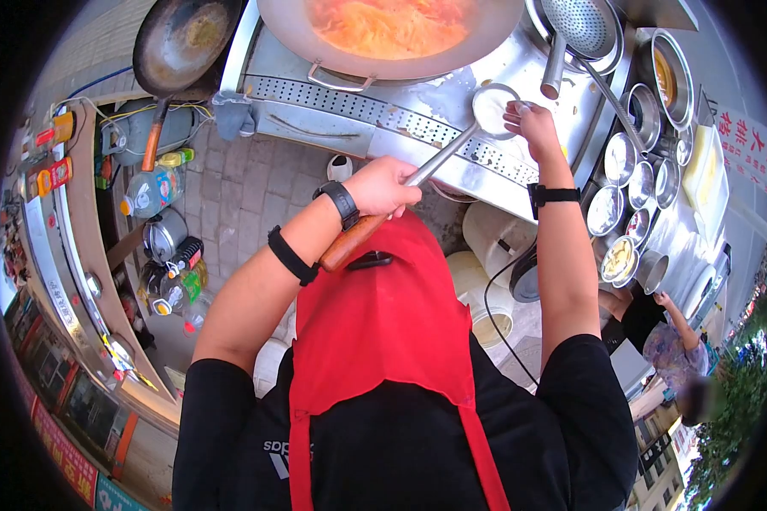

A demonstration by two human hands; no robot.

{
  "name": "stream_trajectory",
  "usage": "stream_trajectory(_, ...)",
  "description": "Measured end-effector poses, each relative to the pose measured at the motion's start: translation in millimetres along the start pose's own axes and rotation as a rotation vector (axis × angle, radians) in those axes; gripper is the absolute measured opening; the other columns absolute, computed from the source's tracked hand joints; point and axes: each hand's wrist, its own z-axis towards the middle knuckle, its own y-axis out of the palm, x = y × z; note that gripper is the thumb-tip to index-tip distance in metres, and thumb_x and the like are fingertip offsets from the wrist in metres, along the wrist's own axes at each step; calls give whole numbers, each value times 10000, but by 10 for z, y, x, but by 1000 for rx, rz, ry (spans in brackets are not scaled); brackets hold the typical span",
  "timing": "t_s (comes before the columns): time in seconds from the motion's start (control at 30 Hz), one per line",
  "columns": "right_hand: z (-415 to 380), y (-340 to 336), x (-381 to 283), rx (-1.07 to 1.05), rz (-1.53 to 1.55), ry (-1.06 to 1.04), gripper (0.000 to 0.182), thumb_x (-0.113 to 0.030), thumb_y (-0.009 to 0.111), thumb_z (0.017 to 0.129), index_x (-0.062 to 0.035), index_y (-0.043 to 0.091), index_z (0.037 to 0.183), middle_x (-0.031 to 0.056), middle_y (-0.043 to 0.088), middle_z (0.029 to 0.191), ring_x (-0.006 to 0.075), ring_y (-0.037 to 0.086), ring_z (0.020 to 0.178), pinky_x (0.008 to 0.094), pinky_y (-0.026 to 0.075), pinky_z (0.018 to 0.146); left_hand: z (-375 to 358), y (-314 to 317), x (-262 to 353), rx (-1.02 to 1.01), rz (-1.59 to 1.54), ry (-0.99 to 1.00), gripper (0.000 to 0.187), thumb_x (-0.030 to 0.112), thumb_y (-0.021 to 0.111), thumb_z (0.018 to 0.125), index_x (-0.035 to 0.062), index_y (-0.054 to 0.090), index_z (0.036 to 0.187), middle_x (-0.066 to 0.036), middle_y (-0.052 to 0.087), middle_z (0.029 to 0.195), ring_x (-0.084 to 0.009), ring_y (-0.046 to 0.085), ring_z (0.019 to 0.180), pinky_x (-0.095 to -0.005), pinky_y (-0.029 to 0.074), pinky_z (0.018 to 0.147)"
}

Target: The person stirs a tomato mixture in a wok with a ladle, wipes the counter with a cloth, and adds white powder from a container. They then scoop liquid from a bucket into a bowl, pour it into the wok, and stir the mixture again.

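My left hand point(386, 186) is wrapped round the shaft of a long-handled metal ladle point(441, 157), just above its wooden grip, which points back toward my body. The ladle's round bowl point(493, 109) is over the stove's metal front edge, with something whitish in it. At the bowl's right rim is my right hand point(530, 129), its fingers curled together; whatever they hold is hidden. Beyond the ladle sits a large wok point(494, 43) with a loop handle, filled with steaming orange-red food point(388, 30).
A perforated strainer point(578, 30) lies over a pan at the upper right. Several metal bowls point(620, 159) stand along the right counter. On the left are a dark empty wok point(183, 51) and plastic bottles point(155, 192). Another person point(669, 345) is at far right.
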Motion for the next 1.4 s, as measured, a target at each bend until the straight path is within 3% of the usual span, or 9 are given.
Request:
stream_trajectory(0.2, -13, -152, 133, -127, -358, -230, 290, 34, 484, 891, 127, 606, 1137, 165, 666, 1066, 227, 669, 962, 294, 552, 852, 10, 2, -22, 4, -19, -7, 78, 86, 598, 839, 16, 584, 807, -15, 559, 615, -91, 545, 488, -265, 453, 440)
stream_trajectory(0.7, -698, -37, -376, -65, -100, -288, 318, 7, 472, 877, 112, 609, 1143, 173, 672, 1070, 231, 674, 963, 311, 545, 862, -10, 19, -16, -17, 11, -39, 187, 66, 556, 854, 29, 645, 1014, 25, 562, 698, -56, 533, 530, -225, 436, 478)
stream_trajectory(0.93, -615, -591, 366, 226, -393, -80, 300, -35, 639, 772, -4, 681, 1068, 117, 683, 768, 202, 667, 785, 333, 537, 687, 26, -27, -57, -26, 12, -27, 197, 68, 551, 864, 36, 643, 1036, 10, 588, 727, -62, 542, 537, -220, 439, 480)
stream_trajectory(1.0, -489, -432, 609, 114, -885, -168, 439, -37, 670, 731, -10, 644, 1168, 157, 697, 947, 280, 676, 915, 361, 539, 780, -1, 10, -21, -36, -16, -28, 196, 72, 552, 872, 40, 642, 1044, 2, 597, 737, -65, 545, 537, -219, 442, 481)
stream_trajectory(1.03, -475, -380, 838, 148, -602, -506, 579, -51, 689, 716, 3, 567, 1279, 184, 642, 1187, 329, 631, 1081, 383, 520, 880, -20, 10, -22, -33, -129, -49, 185, 82, 556, 883, 42, 637, 1045, -5, 604, 737, -68, 554, 540, -222, 448, 478)
stream_trajectory(1.07, -546, -427, 704, 106, -564, -367, 671, -68, 698, 726, -15, 491, 1362, 191, 544, 1340, 311, 576, 1184, 364, 501, 937, -5, -4, -29, -35, -123, -56, 174, 100, 568, 895, 40, 635, 1045, -18, 622, 750, -74, 572, 548, -227, 460, 477)
stream_trajectory(1.17, -859, -469, 141, 426, -723, -112, 207, -34, 640, 782, 10, 681, 980, 147, 708, 913, 205, 681, 843, 341, 539, 734, 99, -92, -199, -101, -215, -68, 126, 118, 607, 890, 3, 628, 937, -83, 683, 816, -118, 630, 589, -249, 505, 495)
stream_trajectory(1.33, -1231, -161, -117, 158, -966, -600, 710, -60, 694, 763, -82, 449, 1429, 207, 485, 1399, 341, 442, 1330, 416, 375, 1082, -71, -120, -183, -108, -308, -85, 237, 90, 554, 886, -60, 564, 1069, -185, 672, 984, -225, 695, 756, -321, 594, 620)
stream_trajectory(1.4, -1551, 309, -742, 34, -776, -525, 542, -19, 641, 831, -51, 517, 1357, 177, 559, 1339, 346, 520, 1265, 401, 406, 1058, -137, -141, -199, -120, -443, -83, 279, 80, 542, 893, -73, 531, 1126, -205, 654, 1022, -248, 698, 781, -342, 607, 649)
